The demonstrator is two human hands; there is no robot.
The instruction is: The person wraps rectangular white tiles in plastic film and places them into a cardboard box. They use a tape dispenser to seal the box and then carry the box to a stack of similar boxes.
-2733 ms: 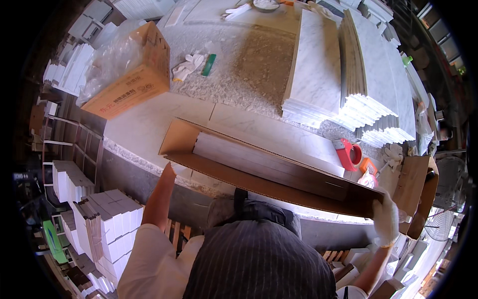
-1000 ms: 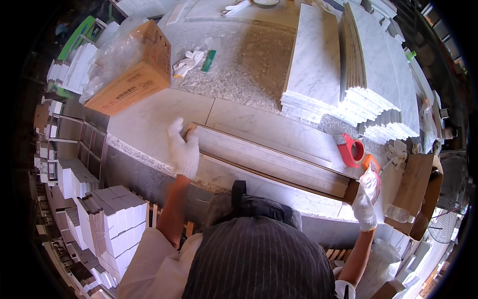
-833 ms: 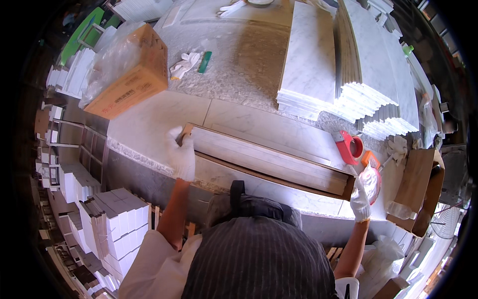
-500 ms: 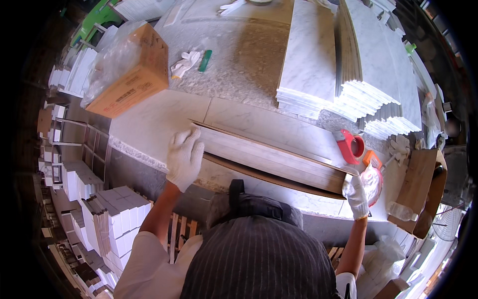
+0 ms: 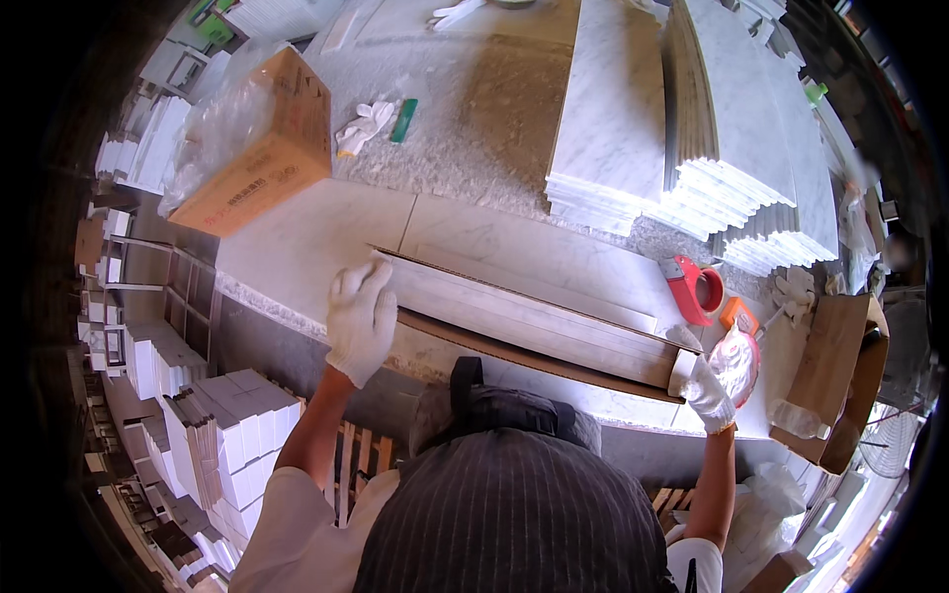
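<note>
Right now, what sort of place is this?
Probably a workshop where stone gets packed: I can see stacked, grey-veined white stone slabs, a red handheld tape dispenser and a long, open brown cardboard box.

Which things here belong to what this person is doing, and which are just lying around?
In the job, going by the hands:
left hand
right hand
long narrow carton between them
pale strips inside it

Untouched, seemingly lying about:
red tape dispenser
loose glove
green block
marble slabs
</note>
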